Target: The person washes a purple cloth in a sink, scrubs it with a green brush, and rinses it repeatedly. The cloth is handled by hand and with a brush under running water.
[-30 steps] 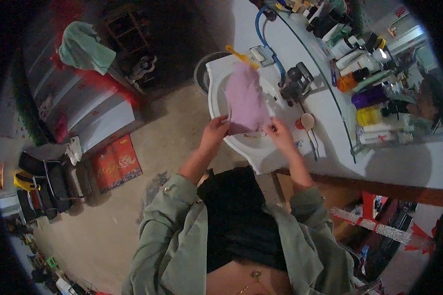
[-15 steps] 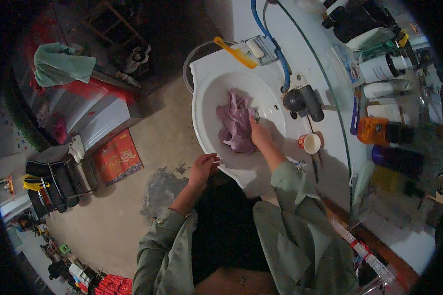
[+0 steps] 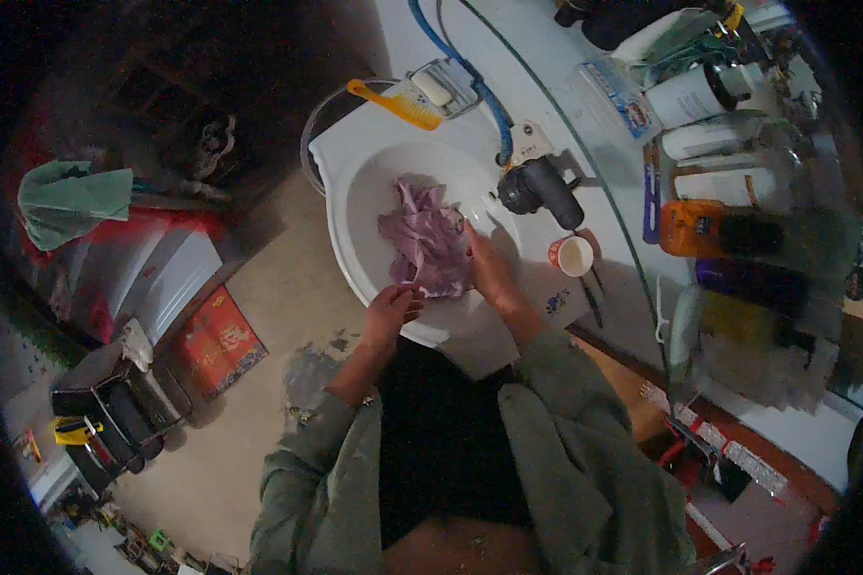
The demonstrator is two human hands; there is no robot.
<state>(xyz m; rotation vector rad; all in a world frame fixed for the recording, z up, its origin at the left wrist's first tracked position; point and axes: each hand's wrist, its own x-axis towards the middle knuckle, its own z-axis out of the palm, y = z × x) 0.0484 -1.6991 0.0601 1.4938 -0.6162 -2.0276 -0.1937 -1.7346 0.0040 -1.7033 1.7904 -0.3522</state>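
A crumpled, mauve-purple cloth point(image 3: 422, 240) lies in the bowl of a white washbasin point(image 3: 343, 257). My right hand point(image 3: 491, 270) reaches into the bowl from the near right, its fingers closed on the cloth's right side; the fingertips are partly hidden by the folds. Over the basin's near rim is my left hand point(image 3: 391, 310), fingers loosely bent and a little apart. Its fingertips come up to the cloth's near edge, with nothing visibly held in them.
Behind the bowl stands a dark grey faucet point(image 3: 539, 190) with a blue hose point(image 3: 489, 101). A yellow comb point(image 3: 393, 103) and a soap dish with white soap point(image 3: 431, 88) sit on the far edge. A paper cup point(image 3: 573, 257) stands at right, beside a glass shelf of bottles point(image 3: 690, 228).
My left hand has moved right and forward, from outside the rim to the cloth's near edge. My right hand stays at the cloth, which has shifted shape. The whole view has swung slightly.
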